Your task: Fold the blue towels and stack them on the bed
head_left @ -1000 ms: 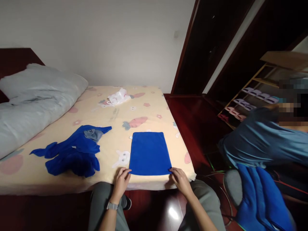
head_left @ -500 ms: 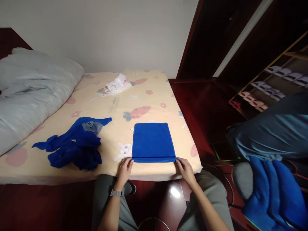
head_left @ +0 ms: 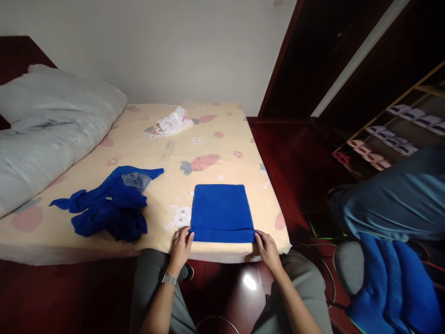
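A square blue cloth (head_left: 221, 206) lies flat on the bed, its near edge turned over in a strip along the front. My left hand (head_left: 181, 242) pinches the left end of that folded strip between thumb and fingers. At the right end, my right hand (head_left: 267, 248) grips the strip the same way. A small white tag (head_left: 191, 193) sticks out from the cloth's left side. To the left is a crumpled heap of blue cloths (head_left: 107, 211) with a grey piece (head_left: 136, 180) among them.
The bed (head_left: 149, 153) has a patterned yellow sheet. A grey quilt (head_left: 59, 125) is bunched at its left, and a white plastic bag (head_left: 174, 121) sits toward the wall. At right, a person's leg (head_left: 392, 195), blue fabric (head_left: 392, 283) and a slipper rack (head_left: 385, 132) stand.
The folded strip at the cloth's near edge has become wider, and the cloth sits slightly closer to me. Both hands keep their hold at its ends. The view has shifted a little.
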Motion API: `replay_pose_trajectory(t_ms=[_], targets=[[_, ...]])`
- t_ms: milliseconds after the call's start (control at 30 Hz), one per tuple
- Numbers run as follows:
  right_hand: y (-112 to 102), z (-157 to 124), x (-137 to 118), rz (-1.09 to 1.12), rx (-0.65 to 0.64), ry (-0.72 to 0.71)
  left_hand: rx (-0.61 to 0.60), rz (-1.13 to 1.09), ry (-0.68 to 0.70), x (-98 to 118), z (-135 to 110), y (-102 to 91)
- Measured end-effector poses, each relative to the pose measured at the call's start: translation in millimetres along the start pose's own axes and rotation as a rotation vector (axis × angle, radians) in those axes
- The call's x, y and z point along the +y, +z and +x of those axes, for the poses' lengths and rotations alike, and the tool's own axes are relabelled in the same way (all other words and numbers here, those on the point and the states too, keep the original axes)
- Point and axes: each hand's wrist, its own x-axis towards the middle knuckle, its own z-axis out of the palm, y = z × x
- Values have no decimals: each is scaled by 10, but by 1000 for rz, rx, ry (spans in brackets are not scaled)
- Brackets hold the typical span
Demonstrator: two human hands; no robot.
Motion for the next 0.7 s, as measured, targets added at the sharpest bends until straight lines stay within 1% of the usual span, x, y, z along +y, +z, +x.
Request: replay_pose_trajectory(t_ms=[133,267,367,567,700], targets=[[33,43,-37,-38,34,37,7,-5,-14,-4,-12,17],[24,97,-51,-151,30,7,73,42,0,-63,30,81],[8,79,-65,-241,24,-21,68,75,10,-64,40,99],[8,40,-174,-318,23,-52,44,186,12,41,14,18],[-3,49,-230,-323,45,-50,30,172,43,69,19,-54]])
